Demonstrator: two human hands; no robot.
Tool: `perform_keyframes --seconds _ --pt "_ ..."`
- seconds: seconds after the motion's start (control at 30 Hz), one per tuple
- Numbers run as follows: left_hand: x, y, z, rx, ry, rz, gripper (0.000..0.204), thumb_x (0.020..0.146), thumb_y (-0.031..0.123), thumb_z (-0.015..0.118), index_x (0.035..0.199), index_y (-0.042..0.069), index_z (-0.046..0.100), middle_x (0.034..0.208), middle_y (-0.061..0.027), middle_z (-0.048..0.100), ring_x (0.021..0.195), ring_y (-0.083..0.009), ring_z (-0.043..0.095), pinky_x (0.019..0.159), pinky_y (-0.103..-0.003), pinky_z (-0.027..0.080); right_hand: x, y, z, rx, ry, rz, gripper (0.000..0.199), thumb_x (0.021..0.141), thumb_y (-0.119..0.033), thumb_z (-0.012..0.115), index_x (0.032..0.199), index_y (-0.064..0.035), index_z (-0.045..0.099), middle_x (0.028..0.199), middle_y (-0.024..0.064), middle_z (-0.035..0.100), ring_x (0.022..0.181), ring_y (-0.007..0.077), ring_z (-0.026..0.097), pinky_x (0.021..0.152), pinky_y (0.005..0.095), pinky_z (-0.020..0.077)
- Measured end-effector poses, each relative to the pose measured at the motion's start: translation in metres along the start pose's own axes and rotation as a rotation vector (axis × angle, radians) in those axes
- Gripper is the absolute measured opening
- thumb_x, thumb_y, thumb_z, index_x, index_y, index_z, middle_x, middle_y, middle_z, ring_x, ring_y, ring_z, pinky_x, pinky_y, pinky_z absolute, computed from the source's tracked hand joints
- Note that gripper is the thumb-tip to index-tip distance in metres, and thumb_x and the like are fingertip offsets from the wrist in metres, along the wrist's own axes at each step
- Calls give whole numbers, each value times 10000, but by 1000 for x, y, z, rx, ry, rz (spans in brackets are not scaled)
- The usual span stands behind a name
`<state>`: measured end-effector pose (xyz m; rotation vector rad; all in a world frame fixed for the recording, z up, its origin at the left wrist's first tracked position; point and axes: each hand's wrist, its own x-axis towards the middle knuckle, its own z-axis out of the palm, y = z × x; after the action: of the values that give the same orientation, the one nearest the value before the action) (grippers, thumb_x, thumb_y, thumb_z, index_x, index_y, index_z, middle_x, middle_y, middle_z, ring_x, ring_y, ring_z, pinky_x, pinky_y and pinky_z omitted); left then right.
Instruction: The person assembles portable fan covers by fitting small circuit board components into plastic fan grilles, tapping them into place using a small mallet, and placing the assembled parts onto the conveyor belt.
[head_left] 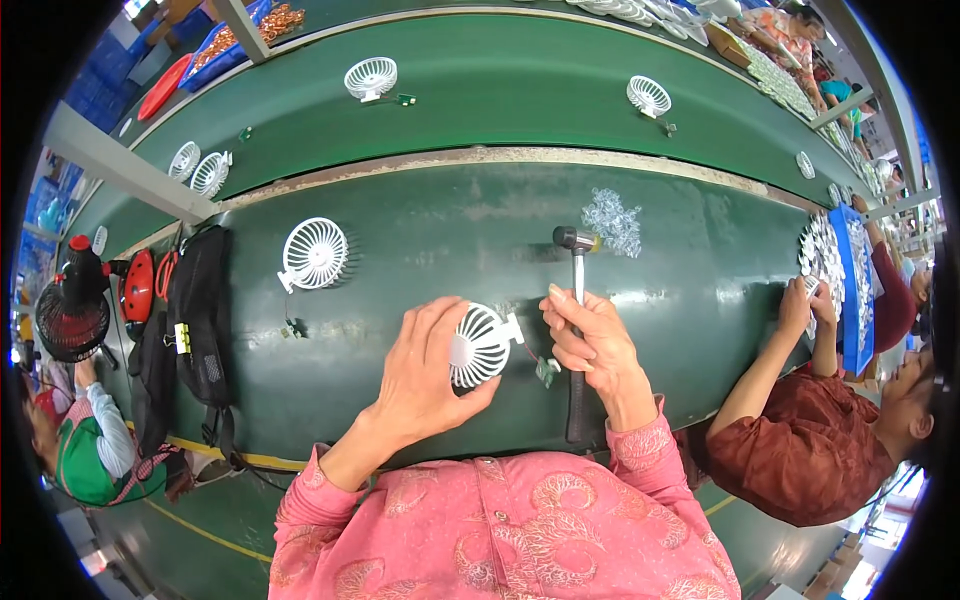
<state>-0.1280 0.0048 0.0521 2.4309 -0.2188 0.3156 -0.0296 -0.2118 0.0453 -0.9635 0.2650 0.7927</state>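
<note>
My left hand [415,370] is closed round a small white fan housing [487,350] with a slatted round grille, just above the green bench. A thin wire runs from the housing's neck to a small green circuit board [547,371]. To the right of it, my right hand [595,335] is curled, thumb against fingertips; whatever may be pinched there is too small to name. Beneath that hand lies a hammer [576,400], its dark head pointing away from me. Beside the head is a pile of small clear pieces [612,222].
Another white fan housing [315,253] lies at left, near a black bag [200,320]. Beyond a raised ledge, a green conveyor belt [510,85] carries more housings. At right a co-worker [805,440] handles white parts beside a blue tray [855,290].
</note>
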Motion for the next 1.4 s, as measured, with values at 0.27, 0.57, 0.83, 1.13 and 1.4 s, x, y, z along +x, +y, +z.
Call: perform_keyframes --seconds 0.27,0.57,0.83,1.13,1.4 --pt "0 6 -2 -169 -5 98 817 626 154 829 1320 0 424 1304 -208 482 1128 -394 521 946 -457 459 1 15 17 -23 -97 91 270 968 -259 624 892 -1 644 586 -28 506 333 30 309 315 219 236" --pt "3 5 -2 -186 -28 90 803 654 174 810 1322 -21 408 1282 -207 472 1097 -397 520 896 -460 487 0 18 22 5 -69 90 268 968 -257 626 887 -3 652 536 -24 489 331 31 303 331 225 248" --pt "4 -1 2 -271 -62 4 801 656 211 810 1327 -1 429 1274 -194 489 1158 -375 516 954 -445 471 1 25 18 88 -142 -23 239 969 -227 620 915 2 667 567 -10 517 341 30 318 358 226 282" --pt "3 2 -3 -240 -84 -125 806 646 217 817 1338 14 457 1273 -197 513 1162 -373 523 973 -440 454 -4 20 24 -167 -119 -61 242 945 -176 642 1057 36 671 552 -9 520 408 41 423 392 218 317" --pt "1 12 -9 -34 -6 -65 768 669 271 806 1298 -28 482 1234 -178 513 1082 -361 526 872 -453 501 -16 29 34 -1130 155 -756 222 850 -139 757 976 36 705 665 -15 567 577 46 464 515 250 378"
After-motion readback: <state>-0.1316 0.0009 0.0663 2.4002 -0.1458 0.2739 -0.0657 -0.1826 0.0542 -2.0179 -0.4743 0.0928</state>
